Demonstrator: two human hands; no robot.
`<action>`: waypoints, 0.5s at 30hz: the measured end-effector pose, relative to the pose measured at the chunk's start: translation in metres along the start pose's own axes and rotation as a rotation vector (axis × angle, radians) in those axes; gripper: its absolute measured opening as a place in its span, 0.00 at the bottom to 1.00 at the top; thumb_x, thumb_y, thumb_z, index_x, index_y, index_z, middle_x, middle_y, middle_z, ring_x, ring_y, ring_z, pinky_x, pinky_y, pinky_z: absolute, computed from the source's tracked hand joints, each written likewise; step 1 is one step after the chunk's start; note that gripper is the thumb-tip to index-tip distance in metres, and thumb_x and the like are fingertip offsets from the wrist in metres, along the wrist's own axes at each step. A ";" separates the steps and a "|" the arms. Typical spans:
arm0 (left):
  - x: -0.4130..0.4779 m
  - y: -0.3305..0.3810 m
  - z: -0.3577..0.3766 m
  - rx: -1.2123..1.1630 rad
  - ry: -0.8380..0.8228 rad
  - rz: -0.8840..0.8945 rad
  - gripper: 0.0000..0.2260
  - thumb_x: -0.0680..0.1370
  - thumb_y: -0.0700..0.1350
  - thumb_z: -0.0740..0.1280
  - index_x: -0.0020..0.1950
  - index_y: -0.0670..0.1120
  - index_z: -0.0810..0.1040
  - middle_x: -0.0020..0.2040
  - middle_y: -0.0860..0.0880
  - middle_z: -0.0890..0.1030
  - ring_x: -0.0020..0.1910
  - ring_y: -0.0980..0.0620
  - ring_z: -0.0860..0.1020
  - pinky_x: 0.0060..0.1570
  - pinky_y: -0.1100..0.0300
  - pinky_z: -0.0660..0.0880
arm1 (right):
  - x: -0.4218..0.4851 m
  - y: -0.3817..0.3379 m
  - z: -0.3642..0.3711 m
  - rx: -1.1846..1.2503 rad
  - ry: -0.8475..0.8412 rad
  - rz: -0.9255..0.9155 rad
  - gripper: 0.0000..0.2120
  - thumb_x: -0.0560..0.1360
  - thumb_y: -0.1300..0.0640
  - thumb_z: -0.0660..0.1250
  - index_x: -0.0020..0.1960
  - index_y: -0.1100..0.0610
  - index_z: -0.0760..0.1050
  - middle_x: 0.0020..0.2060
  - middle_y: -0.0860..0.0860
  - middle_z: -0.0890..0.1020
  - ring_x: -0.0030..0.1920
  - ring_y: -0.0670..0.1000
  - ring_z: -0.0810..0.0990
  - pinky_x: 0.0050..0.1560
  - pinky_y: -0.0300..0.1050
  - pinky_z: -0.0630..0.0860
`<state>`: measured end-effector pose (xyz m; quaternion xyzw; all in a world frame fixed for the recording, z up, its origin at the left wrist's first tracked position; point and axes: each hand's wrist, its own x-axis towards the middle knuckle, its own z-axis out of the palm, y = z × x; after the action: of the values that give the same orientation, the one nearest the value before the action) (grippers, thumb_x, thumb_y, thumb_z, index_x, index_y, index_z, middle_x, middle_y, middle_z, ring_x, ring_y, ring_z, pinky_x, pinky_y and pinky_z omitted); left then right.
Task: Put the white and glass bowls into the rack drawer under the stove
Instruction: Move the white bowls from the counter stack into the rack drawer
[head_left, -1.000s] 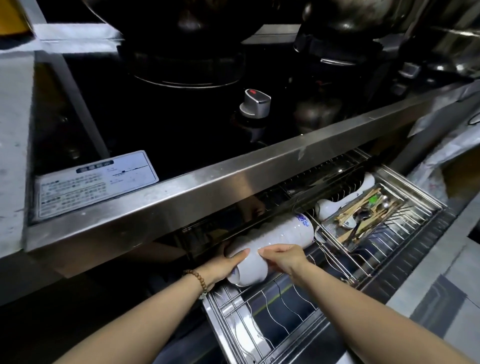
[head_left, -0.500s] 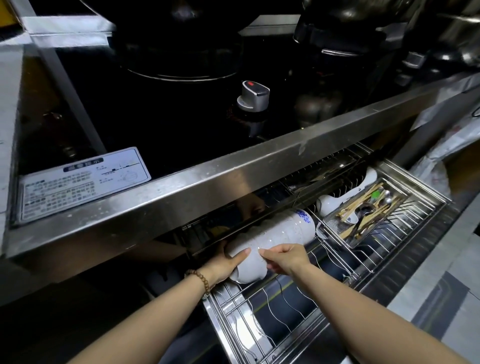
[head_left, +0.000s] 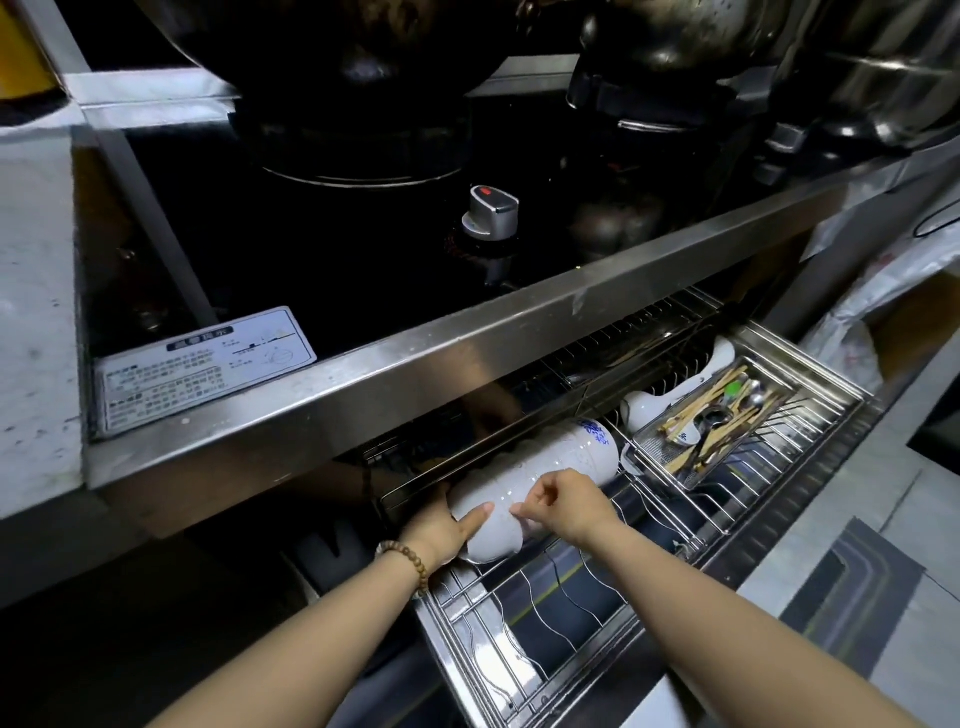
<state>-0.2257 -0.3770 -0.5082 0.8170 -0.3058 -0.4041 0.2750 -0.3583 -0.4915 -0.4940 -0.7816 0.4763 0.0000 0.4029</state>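
Observation:
A row of nested white bowls (head_left: 535, 470) lies on its side in the pulled-out wire rack drawer (head_left: 561, 639) under the stove; the far bowl carries a blue pattern. My left hand (head_left: 447, 525) cups the near end of the row from the left, thumb across the front bowl. My right hand (head_left: 563, 501) rests on top of the row, fingertips pinching the front bowl's rim. No glass bowl can be made out.
A steel cutlery basket (head_left: 727, 415) with chopsticks and spoons sits at the drawer's right, a white ladle-like dish (head_left: 649, 405) behind it. Overhead runs the stove's steel front edge (head_left: 467, 353), with a knob (head_left: 493, 210) and dark pots above.
My right hand has lifted slightly, from a flat grip to a fingertip pinch on the front bowl. The head view has shifted a little; the bowls stay in place.

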 end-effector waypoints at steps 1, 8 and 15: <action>-0.004 0.001 -0.002 0.018 0.013 0.005 0.36 0.75 0.58 0.65 0.75 0.42 0.56 0.70 0.43 0.71 0.65 0.46 0.73 0.59 0.62 0.69 | -0.004 -0.003 -0.005 -0.052 -0.018 -0.028 0.11 0.69 0.49 0.73 0.41 0.57 0.79 0.35 0.48 0.79 0.39 0.49 0.77 0.50 0.44 0.76; -0.048 0.027 -0.021 -0.021 0.071 0.153 0.31 0.76 0.55 0.66 0.73 0.40 0.62 0.72 0.42 0.68 0.69 0.46 0.69 0.67 0.61 0.63 | -0.060 -0.015 -0.059 0.043 0.012 -0.148 0.14 0.74 0.52 0.69 0.57 0.56 0.77 0.52 0.50 0.81 0.49 0.50 0.79 0.58 0.48 0.76; -0.118 0.092 -0.047 -0.096 0.102 0.471 0.24 0.76 0.55 0.65 0.69 0.47 0.68 0.65 0.48 0.74 0.60 0.54 0.74 0.58 0.66 0.68 | -0.148 -0.030 -0.132 0.131 0.255 -0.269 0.20 0.76 0.47 0.64 0.67 0.49 0.70 0.60 0.46 0.76 0.61 0.47 0.75 0.62 0.42 0.70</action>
<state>-0.2696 -0.3432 -0.3611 0.7287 -0.4538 -0.3011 0.4152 -0.4673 -0.4578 -0.3298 -0.8040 0.4137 -0.1836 0.3857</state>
